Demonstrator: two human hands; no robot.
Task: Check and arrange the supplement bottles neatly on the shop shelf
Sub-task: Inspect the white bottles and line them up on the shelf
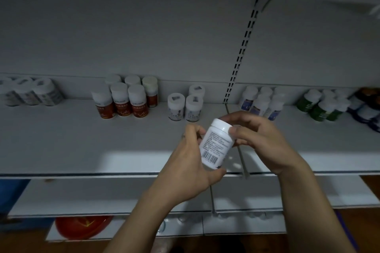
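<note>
L hand [185, 162] gripped white bottle [216, 146] near base, R hand [257, 137] pinched its cap; bottle tilted, barcode toward cam, over shelf [82, 150], 3 similar bottles [193, 107] upright behind.

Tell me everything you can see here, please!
white plastic bottle with a barcode label: one, white, held by both hands
red-labelled bottles with white caps: six, red and white, shelf middle
white bottles with grey stickers on their caps: three, white, right of the red ones
blue-labelled white bottles: several, white and blue, right of those three
green bottles with white caps: several, green, further right
dark blue bottles: count unclear, blue, far right
grey-labelled white bottles: about three, white, far left
white metal shelf: one, white, under the bottles
round red object: one, red, below the shelves
left hand: one, grips the bottle's body
right hand: one, fingers on the cap
</note>
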